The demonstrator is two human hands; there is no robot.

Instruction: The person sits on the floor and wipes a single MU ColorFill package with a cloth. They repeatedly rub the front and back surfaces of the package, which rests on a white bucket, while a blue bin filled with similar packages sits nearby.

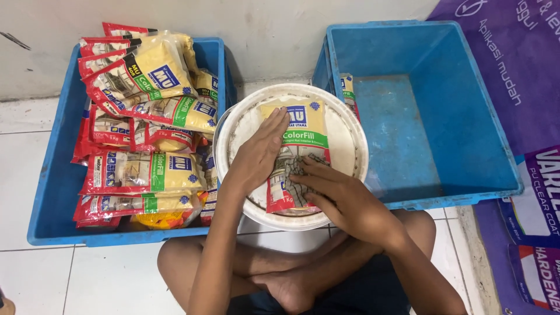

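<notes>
Both hands, left hand (259, 153) and right hand (338, 195), are pressing flat, fingers spread, on a yellow-and-red powder pouch (297, 154) lying atop the white bucket (350, 125), between a pouch-filled blue crate (52, 192) and a nearly bare one (461, 111).

Under my fingers a pouch (297, 153) lies flat on the lid of a round bucket (350, 137), which stands between two crates. My left hand (259, 154) rests on the pouch's left edge, fingertips pointing away from me; my right hand (338, 195) presses its near end, fingers aimed left. To the left of my left fingers sits a crate (52, 192) heaped with stacked pouches (146, 116). To the right of my right fingers stands the other crate (466, 116), with a single pouch (347, 93) leaning against its left wall, just beyond the bucket. My crossed legs (291, 274) lie nearer than both hands, on the tiled floor (87, 280).
</notes>
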